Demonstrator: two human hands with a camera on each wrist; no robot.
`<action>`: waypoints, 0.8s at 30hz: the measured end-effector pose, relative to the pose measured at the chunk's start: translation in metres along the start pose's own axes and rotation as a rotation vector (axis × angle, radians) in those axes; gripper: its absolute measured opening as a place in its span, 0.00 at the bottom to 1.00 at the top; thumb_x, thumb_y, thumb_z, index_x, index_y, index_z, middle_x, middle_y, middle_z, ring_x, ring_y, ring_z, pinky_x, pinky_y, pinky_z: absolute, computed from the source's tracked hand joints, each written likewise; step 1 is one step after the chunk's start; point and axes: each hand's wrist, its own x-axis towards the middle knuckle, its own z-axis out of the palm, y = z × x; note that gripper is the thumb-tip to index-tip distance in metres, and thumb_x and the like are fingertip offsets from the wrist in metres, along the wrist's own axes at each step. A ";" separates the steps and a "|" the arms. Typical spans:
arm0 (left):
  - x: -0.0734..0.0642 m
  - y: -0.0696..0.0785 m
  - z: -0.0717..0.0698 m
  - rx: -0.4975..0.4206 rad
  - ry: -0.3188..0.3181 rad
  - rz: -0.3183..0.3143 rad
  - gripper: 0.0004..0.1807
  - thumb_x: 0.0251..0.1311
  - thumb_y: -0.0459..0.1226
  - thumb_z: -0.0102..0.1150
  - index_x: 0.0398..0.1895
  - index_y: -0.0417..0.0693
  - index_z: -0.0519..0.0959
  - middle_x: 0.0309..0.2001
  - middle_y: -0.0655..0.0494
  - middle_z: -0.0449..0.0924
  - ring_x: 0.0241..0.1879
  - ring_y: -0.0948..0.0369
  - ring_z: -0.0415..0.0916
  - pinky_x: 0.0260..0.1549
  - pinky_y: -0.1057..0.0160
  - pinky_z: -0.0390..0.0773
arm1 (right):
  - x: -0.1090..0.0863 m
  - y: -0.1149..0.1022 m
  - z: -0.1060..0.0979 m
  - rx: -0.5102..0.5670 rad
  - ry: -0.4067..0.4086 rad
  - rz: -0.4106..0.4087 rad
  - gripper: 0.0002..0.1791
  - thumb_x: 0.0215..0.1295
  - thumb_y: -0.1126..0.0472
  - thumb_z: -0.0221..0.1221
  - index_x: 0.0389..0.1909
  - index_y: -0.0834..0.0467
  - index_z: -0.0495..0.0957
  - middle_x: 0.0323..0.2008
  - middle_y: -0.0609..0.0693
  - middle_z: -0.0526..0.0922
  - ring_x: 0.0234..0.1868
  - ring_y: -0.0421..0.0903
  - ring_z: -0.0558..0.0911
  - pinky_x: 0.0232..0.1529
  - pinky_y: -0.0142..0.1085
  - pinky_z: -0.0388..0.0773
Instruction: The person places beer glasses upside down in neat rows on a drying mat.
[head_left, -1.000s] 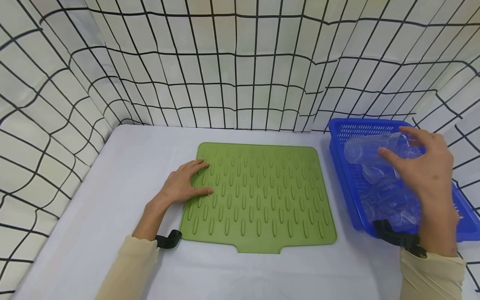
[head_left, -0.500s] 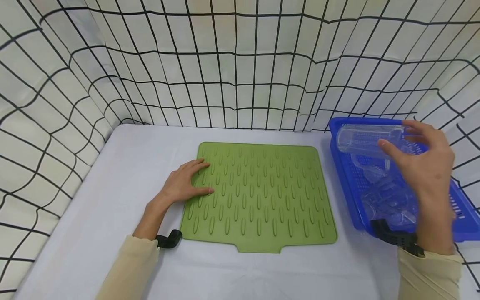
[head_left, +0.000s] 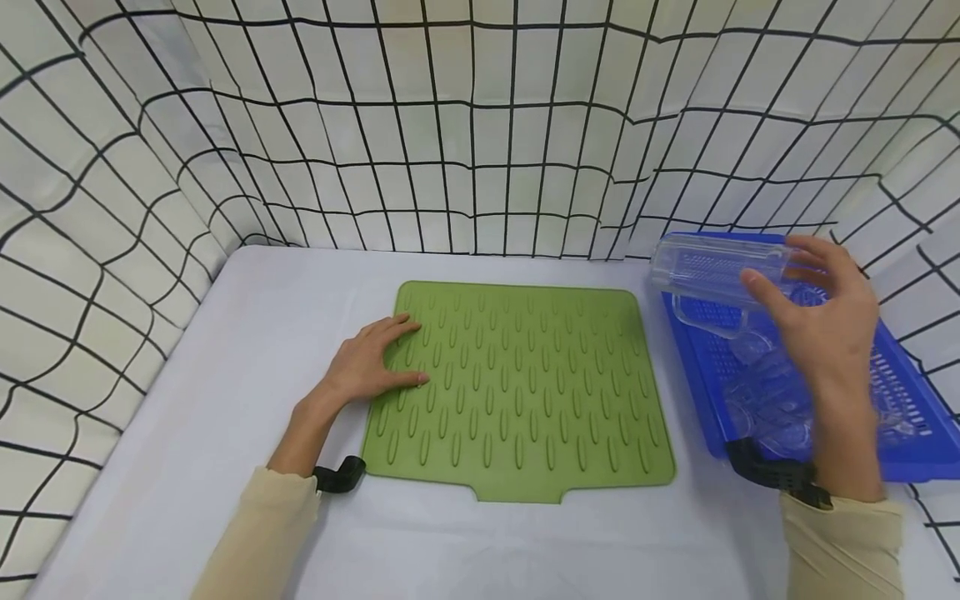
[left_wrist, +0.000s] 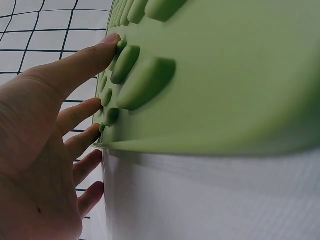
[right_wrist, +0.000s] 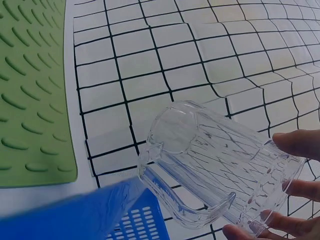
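Observation:
A clear mug (head_left: 712, 268) with a handle lies on its side in the air over the blue basket's far left part. My right hand (head_left: 832, 325) grips it near one end, thumb on the near side and fingers on the far side. In the right wrist view, the mug's ribbed wall (right_wrist: 225, 155) and handle (right_wrist: 185, 205) show plainly. My left hand (head_left: 367, 367) rests at the left edge of a green ridged mat (head_left: 517, 392). In the left wrist view, its thumb and some fingertips touch the mat among the raised ridges.
The blue basket (head_left: 688, 392) stands right of the mat, with several clear glass-like pieces (head_left: 768, 396) inside, partly hidden by my right arm. A white cloth (head_left: 300, 283) covers the table. Cloth with black grid lines (head_left: 495, 133) rises behind and at both sides.
My right hand has moved left and slightly up with the mug, which now reaches over the basket's left rim, its handle visible below. My left hand has stayed on the mat.

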 end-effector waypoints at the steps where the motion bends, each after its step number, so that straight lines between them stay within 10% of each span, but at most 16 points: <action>1: 0.000 0.000 0.000 0.000 0.001 0.001 0.47 0.59 0.56 0.72 0.79 0.49 0.66 0.82 0.43 0.57 0.80 0.38 0.54 0.71 0.26 0.60 | -0.001 -0.001 0.001 -0.002 -0.010 0.005 0.32 0.64 0.47 0.72 0.69 0.32 0.75 0.66 0.39 0.78 0.58 0.29 0.75 0.60 0.32 0.72; 24: -0.001 0.000 0.000 0.006 0.020 0.010 0.47 0.59 0.56 0.72 0.78 0.49 0.67 0.81 0.43 0.59 0.80 0.38 0.55 0.70 0.27 0.62 | -0.011 -0.010 0.017 0.030 -0.109 0.025 0.32 0.67 0.43 0.69 0.71 0.32 0.72 0.70 0.47 0.75 0.69 0.45 0.76 0.57 0.37 0.75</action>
